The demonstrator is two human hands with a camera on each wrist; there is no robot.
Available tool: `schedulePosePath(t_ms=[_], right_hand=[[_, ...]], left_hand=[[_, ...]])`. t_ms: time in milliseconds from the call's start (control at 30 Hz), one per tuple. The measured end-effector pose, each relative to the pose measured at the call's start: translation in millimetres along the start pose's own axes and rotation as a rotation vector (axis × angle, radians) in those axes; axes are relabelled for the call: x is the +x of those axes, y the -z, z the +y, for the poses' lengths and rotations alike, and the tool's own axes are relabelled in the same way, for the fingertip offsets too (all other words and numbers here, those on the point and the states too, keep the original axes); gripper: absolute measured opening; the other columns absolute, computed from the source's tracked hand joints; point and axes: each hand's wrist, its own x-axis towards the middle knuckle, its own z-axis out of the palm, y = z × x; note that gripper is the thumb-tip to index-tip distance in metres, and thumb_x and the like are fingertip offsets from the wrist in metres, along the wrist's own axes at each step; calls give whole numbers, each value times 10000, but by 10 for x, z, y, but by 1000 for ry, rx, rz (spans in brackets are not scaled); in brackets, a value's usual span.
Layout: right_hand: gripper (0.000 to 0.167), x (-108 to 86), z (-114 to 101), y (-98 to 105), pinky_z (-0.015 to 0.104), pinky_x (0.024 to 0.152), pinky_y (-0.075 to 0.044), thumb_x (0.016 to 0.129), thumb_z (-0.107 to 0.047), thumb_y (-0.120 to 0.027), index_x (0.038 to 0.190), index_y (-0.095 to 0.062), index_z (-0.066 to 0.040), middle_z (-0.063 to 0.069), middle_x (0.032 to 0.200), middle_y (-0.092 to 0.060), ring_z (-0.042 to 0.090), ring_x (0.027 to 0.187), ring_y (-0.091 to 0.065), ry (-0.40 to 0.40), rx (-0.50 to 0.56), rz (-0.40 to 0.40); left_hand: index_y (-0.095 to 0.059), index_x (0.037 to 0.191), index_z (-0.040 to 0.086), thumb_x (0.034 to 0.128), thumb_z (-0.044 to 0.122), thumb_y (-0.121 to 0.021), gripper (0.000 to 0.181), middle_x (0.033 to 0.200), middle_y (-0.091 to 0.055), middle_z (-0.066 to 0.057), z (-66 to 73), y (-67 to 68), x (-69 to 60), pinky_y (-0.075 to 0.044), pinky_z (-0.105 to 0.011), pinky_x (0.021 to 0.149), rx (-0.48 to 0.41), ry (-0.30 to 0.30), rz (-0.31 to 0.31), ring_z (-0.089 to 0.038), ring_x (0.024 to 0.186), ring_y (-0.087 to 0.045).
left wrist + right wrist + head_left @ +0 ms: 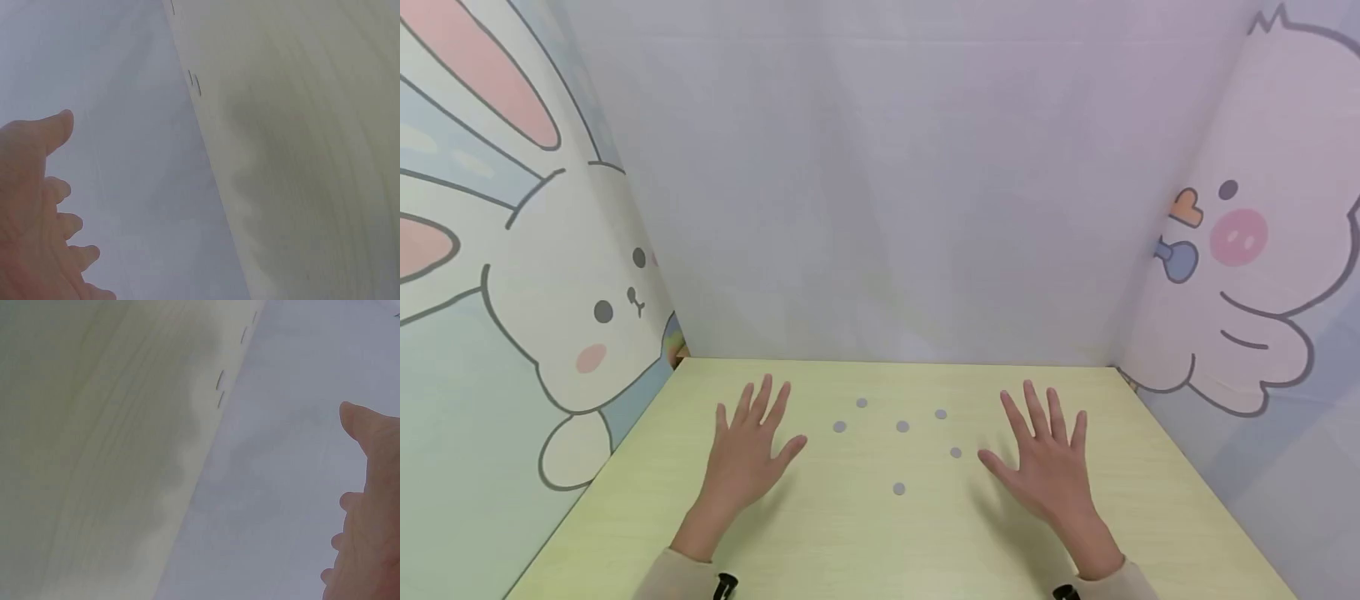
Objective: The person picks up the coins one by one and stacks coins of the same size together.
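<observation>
The bare left hand (743,462) and bare right hand (1052,473) hovered, fingers spread apart; the six small, round grey discs (902,427) on the pale-yellow table (850,550) favoured careful edge-first pinching.

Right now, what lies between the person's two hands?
In the head view, six small grey discs lie scattered on the pale table between the left hand and the right hand, none touching another.

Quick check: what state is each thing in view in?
Left hand: fingers spread, raised above the table, holding nothing
Right hand: fingers spread, raised above the table, holding nothing
Six gray discs: lying flat, none touching
Backdrop cloth: hanging, lightly creased
</observation>
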Motion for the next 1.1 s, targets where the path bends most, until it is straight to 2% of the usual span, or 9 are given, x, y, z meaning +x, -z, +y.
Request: schedulePosePath(t_ms=[133,233,367,500,600,833,967,1100], right_hand=[[906,22,-138,-12,760,1201,-119,939,-631,-680,1672,-338,-223,148,1756,-210,442,1612,-126,-15,77,-29],[879,40,-236,-16,746,1159,-265,950,-598,-704,1659,-368,-200,173,1742,-234,484,1562,-232,-33,153,-59],[844,64,-356,-18,727,1053,-416,965,-578,-715,1641,-403,-178,186,1720,-273,502,1499,-336,-59,252,-94],[813,78,-443,-24,684,941,-511,966,-552,-734,1624,-435,-180,173,1701,-317,487,1477,-380,-86,336,-111],[793,83,-476,-40,655,897,-542,961,-521,-756,1614,-454,-187,150,1690,-343,463,1477,-389,-108,394,-126],[756,96,-512,-96,667,1021,-491,945,-456,-796,1578,-506,-161,121,1619,-443,428,1452,-449,-120,505,-143],[736,118,-532,-134,612,1041,-500,943,-432,-811,1553,-535,-126,125,1537,-524,411,1348,-559,-111,598,-177],[709,144,-564,-145,576,1013,-525,944,-423,-815,1538,-555,-136,120,1471,-576,408,1244,-621,-126,699,-234]], left_hand=[[-305,1687,163,1021,547,-649,841,1752,-243,-143,161,-36,32,-176,-768,1195,-54,-24,-4,-425,1602,-221],[-339,1674,149,1011,529,-678,836,1732,-296,-149,261,-59,45,-261,-747,1179,-108,-43,7,-436,1565,-313],[-376,1660,150,997,511,-708,825,1706,-360,-134,369,-88,52,-379,-707,1124,-187,-48,7,-443,1500,-421],[-393,1654,166,995,521,-708,812,1687,-402,-121,446,-126,59,-435,-698,1069,-235,-40,-18,-445,1461,-465],[-397,1654,181,995,533,-703,808,1677,-419,-118,485,-157,68,-436,-690,1078,-271,-27,-45,-437,1464,-466],[-395,1656,248,998,569,-685,788,1662,-450,-64,532,-211,93,-420,-663,1119,-376,26,-127,-391,1489,-457],[-417,1644,278,998,561,-692,757,1633,-489,-60,564,-217,107,-428,-655,1117,-446,48,-168,-378,1478,-477],[-452,1624,282,992,538,-714,730,1585,-543,-64,591,-231,125,-427,-618,1138,-535,60,-192,-350,1445,-522]])
